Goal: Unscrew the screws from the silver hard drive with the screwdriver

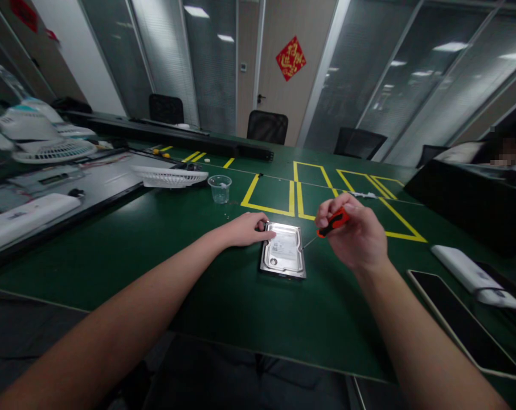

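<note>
A silver hard drive point(289, 250) with a white label lies flat on the green table. My left hand point(250, 229) grips its far left corner, the thumb on the top face and the fingers curled at the edge. In my right hand point(360, 233) is a screwdriver point(334, 221) with a red and black handle, held at a slant. Its thin shaft points down to the left, and the tip is at the drive's right edge. Whether the tip touches a screw cannot be made out.
A clear plastic cup point(220, 189) stands beyond my left hand, near a white fan grille point(172, 176). Yellow tape point(269, 209) marks the table. To the right lie a white power strip point(471, 274) and a dark-screened phone or tablet point(463, 319). Another person is at far right.
</note>
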The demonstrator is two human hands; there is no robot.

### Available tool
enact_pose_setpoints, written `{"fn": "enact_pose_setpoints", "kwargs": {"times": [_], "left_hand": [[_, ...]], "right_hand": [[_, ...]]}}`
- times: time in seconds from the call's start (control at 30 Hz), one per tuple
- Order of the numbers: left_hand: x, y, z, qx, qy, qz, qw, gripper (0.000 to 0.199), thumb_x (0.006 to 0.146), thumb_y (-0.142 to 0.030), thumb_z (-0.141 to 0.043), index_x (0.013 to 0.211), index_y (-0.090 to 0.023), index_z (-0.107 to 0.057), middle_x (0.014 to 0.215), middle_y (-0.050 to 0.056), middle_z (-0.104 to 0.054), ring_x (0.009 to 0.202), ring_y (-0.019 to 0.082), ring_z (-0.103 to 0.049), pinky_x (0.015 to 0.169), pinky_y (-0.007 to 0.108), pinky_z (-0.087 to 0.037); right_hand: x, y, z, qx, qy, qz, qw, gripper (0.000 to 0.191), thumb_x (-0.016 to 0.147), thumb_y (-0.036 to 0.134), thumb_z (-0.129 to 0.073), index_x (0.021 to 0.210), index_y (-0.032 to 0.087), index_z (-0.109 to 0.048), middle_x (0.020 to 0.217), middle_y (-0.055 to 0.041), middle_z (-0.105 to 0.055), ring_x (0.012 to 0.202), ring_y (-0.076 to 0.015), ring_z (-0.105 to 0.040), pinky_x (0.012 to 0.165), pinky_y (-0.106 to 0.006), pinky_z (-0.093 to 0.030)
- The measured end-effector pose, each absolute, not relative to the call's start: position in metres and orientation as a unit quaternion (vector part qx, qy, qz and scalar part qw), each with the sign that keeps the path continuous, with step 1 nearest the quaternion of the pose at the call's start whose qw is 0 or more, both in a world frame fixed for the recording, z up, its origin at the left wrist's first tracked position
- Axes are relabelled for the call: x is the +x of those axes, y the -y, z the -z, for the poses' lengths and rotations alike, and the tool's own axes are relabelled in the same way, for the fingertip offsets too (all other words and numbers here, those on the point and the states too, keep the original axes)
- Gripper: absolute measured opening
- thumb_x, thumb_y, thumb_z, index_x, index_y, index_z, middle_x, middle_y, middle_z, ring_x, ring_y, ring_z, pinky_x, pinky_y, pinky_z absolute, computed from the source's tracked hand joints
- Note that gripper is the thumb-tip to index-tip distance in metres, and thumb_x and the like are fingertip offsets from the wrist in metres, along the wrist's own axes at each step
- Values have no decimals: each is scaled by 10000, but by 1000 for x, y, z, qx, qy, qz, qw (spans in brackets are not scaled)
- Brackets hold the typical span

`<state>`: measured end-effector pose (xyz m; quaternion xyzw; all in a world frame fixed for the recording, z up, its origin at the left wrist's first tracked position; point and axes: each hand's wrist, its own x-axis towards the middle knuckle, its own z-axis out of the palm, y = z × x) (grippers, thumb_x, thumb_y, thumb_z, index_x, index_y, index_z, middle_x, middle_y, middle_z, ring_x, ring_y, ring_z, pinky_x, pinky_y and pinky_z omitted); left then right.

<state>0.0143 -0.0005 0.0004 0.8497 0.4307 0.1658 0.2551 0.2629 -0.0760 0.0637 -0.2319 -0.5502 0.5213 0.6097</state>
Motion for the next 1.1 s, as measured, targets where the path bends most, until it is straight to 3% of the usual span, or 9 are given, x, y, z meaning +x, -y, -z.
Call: {"fn": "enact_pose_setpoints", "kwargs": {"times": [0.23, 0.4, 0.7, 1.1], "left_hand": [[15, 0, -1, 851, -432, -159, 253, 634, 854, -698, -585, 1222, -184, -617, 1026, 66, -697, 881, 216, -632, 708, 309, -435], [14, 0, 0, 850, -431, -158, 258, 646, 849, -708, -581, 1227, -185, -613, 1038, 72, -699, 884, 219, -635, 714, 311, -433], [14, 1, -2, 846, -435, -154, 268, 670, 840, -721, -576, 1245, -187, -603, 1083, 89, -697, 903, 233, -631, 726, 320, -432], [13, 0, 0, 848, -432, -160, 263, 642, 853, -700, -586, 1230, -181, -608, 1049, 75, -696, 873, 212, -628, 715, 304, -434]], "right_hand": [[261, 79, -65, -247, 542, -533, 601, 140, 827, 284, -622, 767, 230, -508, 757, -2, -636, 529, -122, -528, 533, -283, -368], [263, 77, -64, -237, 550, -528, 602, 99, 870, 299, -603, 806, 226, -585, 746, 1, -631, 490, -90, -445, 515, -271, -317], [263, 78, -65, -245, 553, -516, 606, 352, 901, 456, -532, 733, 206, -714, 766, -52, -624, 543, -127, -440, 558, -328, -375], [262, 77, -65, -246, 558, -518, 600, 194, 853, 366, -598, 743, 207, -614, 727, -29, -603, 638, -150, -553, 592, -298, -414]]}}
